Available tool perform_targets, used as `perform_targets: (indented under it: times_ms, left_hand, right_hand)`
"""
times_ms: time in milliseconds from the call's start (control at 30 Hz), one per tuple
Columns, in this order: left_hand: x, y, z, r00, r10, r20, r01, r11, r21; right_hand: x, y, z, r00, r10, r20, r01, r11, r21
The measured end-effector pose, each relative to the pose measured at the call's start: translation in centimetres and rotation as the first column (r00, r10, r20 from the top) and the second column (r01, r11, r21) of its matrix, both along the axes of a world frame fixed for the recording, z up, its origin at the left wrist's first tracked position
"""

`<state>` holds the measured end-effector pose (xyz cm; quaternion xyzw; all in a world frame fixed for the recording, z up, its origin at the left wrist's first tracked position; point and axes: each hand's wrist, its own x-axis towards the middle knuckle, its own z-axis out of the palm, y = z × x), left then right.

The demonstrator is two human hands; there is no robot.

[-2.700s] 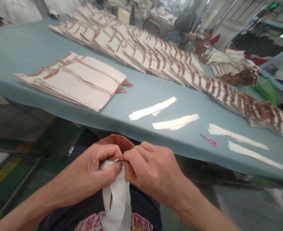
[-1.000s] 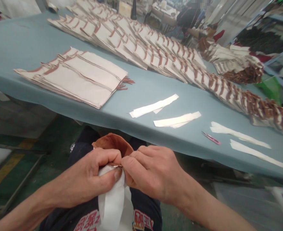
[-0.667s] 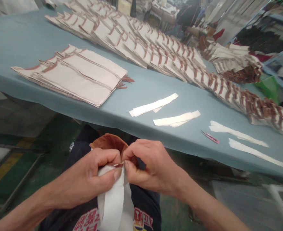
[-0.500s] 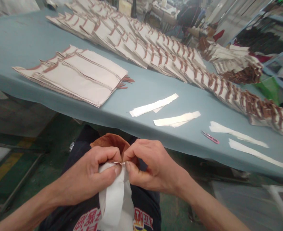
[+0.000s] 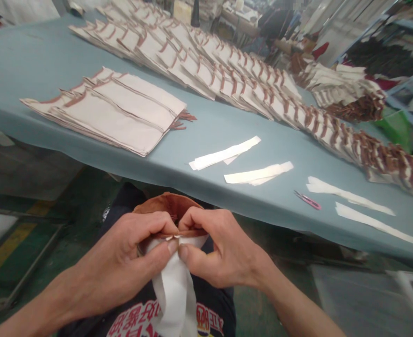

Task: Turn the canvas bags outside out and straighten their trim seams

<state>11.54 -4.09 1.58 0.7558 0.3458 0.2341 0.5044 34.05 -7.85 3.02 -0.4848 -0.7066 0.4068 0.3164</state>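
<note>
Over my lap, both hands pinch the edge of a brown and white fabric piece (image 5: 174, 292). Its white part hangs down toward me, and its brown part (image 5: 164, 202) bulges up behind my fingers. My left hand (image 5: 141, 248) grips the edge from the left, thumb on the white side. My right hand (image 5: 215, 245) pinches the same edge from the right, its thumb close to the left one. Small pale bits show at the edge between the thumbs. The fingertips behind the cloth are hidden.
On the blue-covered table (image 5: 115, 166) lies a stack of cream fabric pieces with brown trim (image 5: 118, 110). Long overlapping rows of similar pieces (image 5: 227, 79) run behind it. White strips (image 5: 258, 174) and pink-handled thread snips (image 5: 308, 200) lie near the front edge. A person (image 5: 274, 23) is at the back.
The fabric edge has been spread wider between my hands, and more of the brown border shows. My right hand has shifted slightly, its thumb now flat against the white side.
</note>
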Motion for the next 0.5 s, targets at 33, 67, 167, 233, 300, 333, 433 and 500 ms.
perform_targets:
  times_ms: [33, 67, 167, 233, 300, 333, 433, 500]
  left_hand:
    - [-0.1, 0.1, 0.1, 1.000, -0.002, -0.007, 0.003, 1.000, 0.017]
    - [-0.1, 0.2, 0.2, 1.000, -0.004, -0.018, 0.005, 1.000, 0.029]
    - [-0.3, 0.6, 0.7, 0.999, -0.015, -0.048, 0.017, 0.999, 0.036]
    - [-0.4, 0.8, 0.9, 0.998, -0.011, -0.055, 0.012, 1.000, 0.018]
    - [-0.5, 0.9, 1.0, 0.998, 0.001, -0.057, -0.001, 1.000, -0.008]
    - [-0.5, 0.9, 1.0, 0.999, 0.009, -0.054, -0.009, 1.000, -0.015]
    - [-0.6, 1.0, 1.2, 0.999, 0.009, -0.034, -0.008, 1.000, 0.013]
    - [-0.7, 1.0, 1.2, 1.000, 0.007, -0.022, -0.005, 0.998, 0.064]
  right_hand:
    - [0.0, 0.1, 0.1, 1.000, 0.014, 0.003, -0.014, 1.000, -0.012]
    - [-0.1, 0.2, 0.2, 1.000, 0.021, -0.004, -0.021, 1.000, -0.018]
    - [-0.2, 0.5, 0.2, 1.000, 0.012, -0.024, -0.013, 0.999, -0.035]
    - [-0.3, 0.5, 0.1, 1.000, 0.000, -0.017, -0.001, 0.999, -0.042]
    - [-0.3, 0.5, 0.1, 1.000, -0.003, -0.004, 0.003, 0.999, -0.054]
    - [-0.3, 0.5, 0.1, 1.000, 0.001, -0.003, -0.001, 0.998, -0.062]
    - [-0.2, 0.7, 0.3, 1.000, 0.027, -0.017, -0.028, 0.996, -0.089]
    - [-0.1, 0.9, 0.4, 0.999, 0.045, -0.027, -0.048, 0.993, -0.108]
